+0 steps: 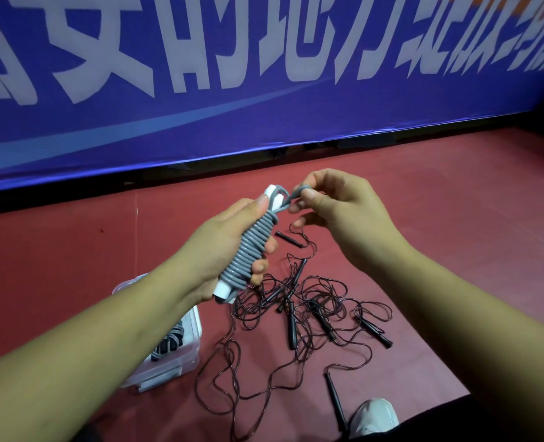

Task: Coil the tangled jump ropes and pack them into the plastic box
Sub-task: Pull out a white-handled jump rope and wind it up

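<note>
My left hand (222,247) grips a grey jump rope (252,247) wound tightly round its white handles, held upright above the floor. At the bundle's top my right hand (337,212) pinches the rope's last grey loop (299,190) between thumb and fingers. Below both hands lies a tangle of thin black jump ropes (309,301) with several black handles, spread on the red floor. The clear plastic box (181,355) stands under my left forearm at the lower left, with a coiled grey rope (168,342) inside it; much of the box is hidden by my arm.
A blue banner (264,74) with large white characters runs across the back, close behind the ropes. One black handle (336,400) lies near my white shoe (376,416) at the bottom. Bare red floor (455,193) stretches to the right and the left.
</note>
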The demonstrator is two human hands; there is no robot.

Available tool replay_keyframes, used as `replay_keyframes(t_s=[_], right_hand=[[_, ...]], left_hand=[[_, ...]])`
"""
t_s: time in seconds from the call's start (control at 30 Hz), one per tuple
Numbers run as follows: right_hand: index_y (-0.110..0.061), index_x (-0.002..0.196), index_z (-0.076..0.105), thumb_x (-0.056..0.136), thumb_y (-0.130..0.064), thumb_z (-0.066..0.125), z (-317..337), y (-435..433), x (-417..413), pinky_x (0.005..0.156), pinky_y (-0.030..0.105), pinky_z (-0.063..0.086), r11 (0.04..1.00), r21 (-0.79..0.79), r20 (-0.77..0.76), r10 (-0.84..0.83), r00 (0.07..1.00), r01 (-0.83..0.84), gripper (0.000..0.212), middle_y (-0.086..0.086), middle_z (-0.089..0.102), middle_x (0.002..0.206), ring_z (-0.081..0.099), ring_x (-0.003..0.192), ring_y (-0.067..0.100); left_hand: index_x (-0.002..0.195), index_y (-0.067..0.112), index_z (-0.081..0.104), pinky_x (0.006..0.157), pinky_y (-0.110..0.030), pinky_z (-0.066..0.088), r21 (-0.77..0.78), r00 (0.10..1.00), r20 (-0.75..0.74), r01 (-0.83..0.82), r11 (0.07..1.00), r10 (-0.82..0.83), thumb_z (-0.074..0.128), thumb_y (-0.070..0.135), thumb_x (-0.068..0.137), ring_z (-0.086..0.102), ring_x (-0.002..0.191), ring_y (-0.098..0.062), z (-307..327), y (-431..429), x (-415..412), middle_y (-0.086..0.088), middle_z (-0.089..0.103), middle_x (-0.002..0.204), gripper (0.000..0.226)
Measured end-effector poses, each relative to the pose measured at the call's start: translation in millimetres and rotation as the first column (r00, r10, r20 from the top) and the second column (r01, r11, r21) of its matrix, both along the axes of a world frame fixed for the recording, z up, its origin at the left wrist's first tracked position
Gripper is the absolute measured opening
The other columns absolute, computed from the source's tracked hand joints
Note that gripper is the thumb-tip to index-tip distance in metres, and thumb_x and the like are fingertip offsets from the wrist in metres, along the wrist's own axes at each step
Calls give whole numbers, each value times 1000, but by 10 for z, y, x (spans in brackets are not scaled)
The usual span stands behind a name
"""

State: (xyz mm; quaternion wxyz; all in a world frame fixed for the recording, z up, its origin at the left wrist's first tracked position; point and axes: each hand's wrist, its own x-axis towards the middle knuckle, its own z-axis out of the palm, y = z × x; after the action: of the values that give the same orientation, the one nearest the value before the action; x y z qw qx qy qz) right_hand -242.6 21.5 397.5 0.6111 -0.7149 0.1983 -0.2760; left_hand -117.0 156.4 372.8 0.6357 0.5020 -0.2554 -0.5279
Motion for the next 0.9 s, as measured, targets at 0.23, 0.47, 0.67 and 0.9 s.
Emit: replay_keyframes(t_s=[0.23,0.47,0.67,0.9], right_hand=[[-15,88,61,97,-3,56,-19,-140,-35,69,32,56,962,-260,-166,36,986,-79,16,12,65,82,67,77,12],[-9,88,55,97,-15,62,-113,-18,-19,59,33,54,884,-383,-289,161,944,-268,13,6,66,69,67,60,16],[-6,86,57,98,-9,58,-159,-19,80,57,32,48,959,-181,-176,185,967,-216,13,11,62,64,62,56,23],[-4,87,67,95,-21,65,-182,129,285,60,30,49,968,-166,-310,131,942,-190,19,8,70,73,65,62,12]], left_hand=[[108,19,48,40,-23,42,7,980,-199,7,1000,-6,58,51,90,43,42,-16,36,27,62,-7,51,68,37],[103,24,55,43,-24,41,16,993,-108,-36,999,38,59,48,91,43,44,-18,-26,77,92,-9,52,69,27],[112,24,49,39,-22,39,11,981,-171,-94,995,95,54,52,93,42,41,-15,56,80,150,-6,51,66,34],[115,7,56,54,-30,46,168,991,112,-85,982,67,44,38,99,50,55,-23,83,213,328,-11,57,74,37]])
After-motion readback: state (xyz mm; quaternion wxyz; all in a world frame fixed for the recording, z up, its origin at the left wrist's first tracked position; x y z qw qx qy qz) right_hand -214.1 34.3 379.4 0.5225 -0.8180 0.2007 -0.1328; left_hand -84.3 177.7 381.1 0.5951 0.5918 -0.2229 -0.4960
